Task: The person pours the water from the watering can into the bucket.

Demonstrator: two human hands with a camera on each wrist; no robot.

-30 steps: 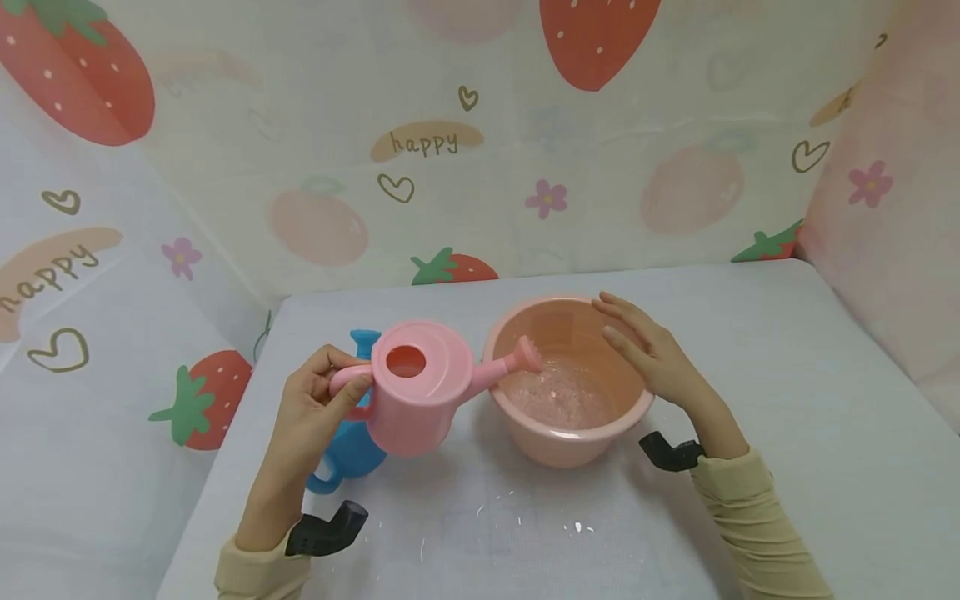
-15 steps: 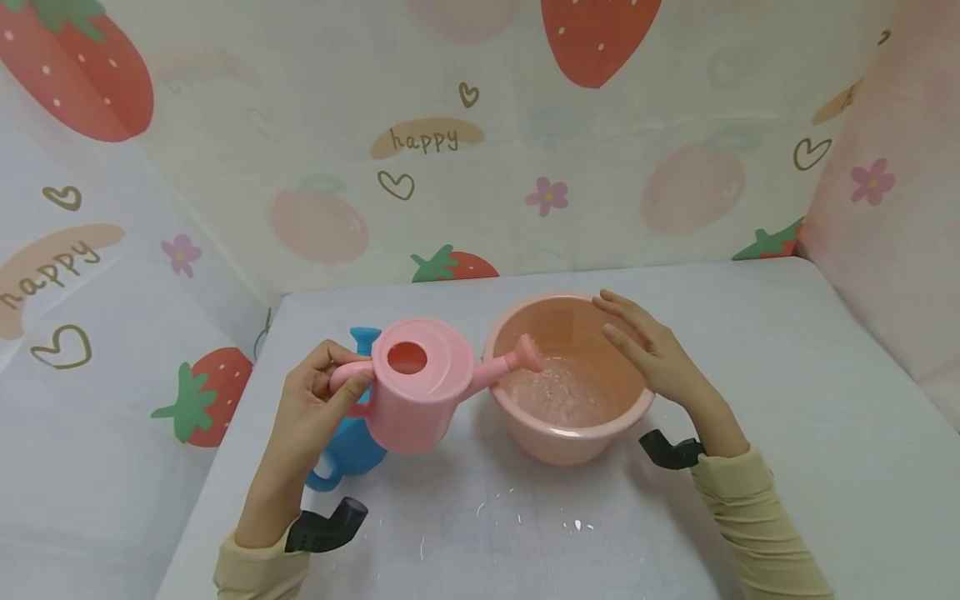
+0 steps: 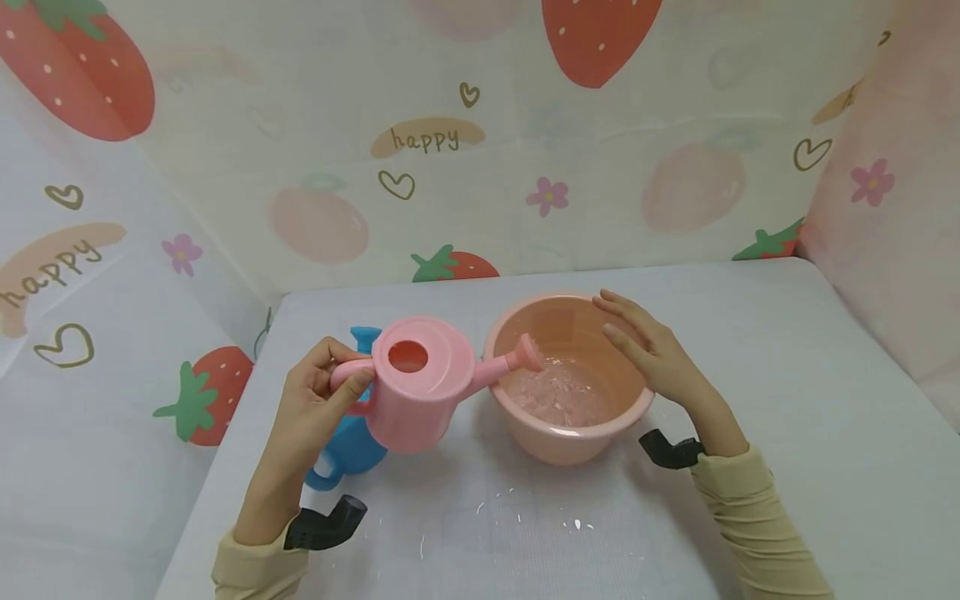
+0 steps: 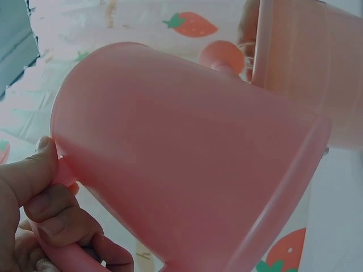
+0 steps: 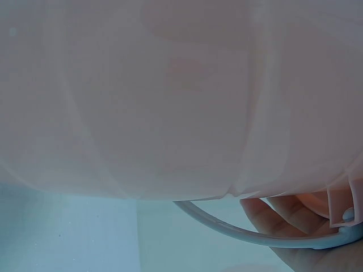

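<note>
My left hand (image 3: 315, 400) grips the handle of a pink watering can (image 3: 420, 408), thumb on top and fingers curled under; the left wrist view shows this grip (image 4: 62, 221) close up. The can is held off the table, its spout's sprinkler head (image 3: 528, 353) over a pink basin (image 3: 566, 446). Water with a rippled, splashing surface lies in the basin. My right hand (image 3: 660, 354) lies at the basin's right rim with fingers fairly straight. Seen from the right wrist, the basin's wall (image 5: 170, 102) fills most of the picture, with fingers (image 5: 300, 215) near a grey carrying handle (image 5: 227, 226).
A blue watering can (image 3: 358, 446) stands behind the pink one, partly hidden by it and by my left hand. Water drops (image 3: 577, 525) dot the white table (image 3: 810, 400) in front of the basin. Printed cloth walls (image 3: 480, 200) rise along the back and sides.
The water in the basin splashes and ripples differently, more lively now than half a second ago. Both hands and the pink watering can stay almost in place.
</note>
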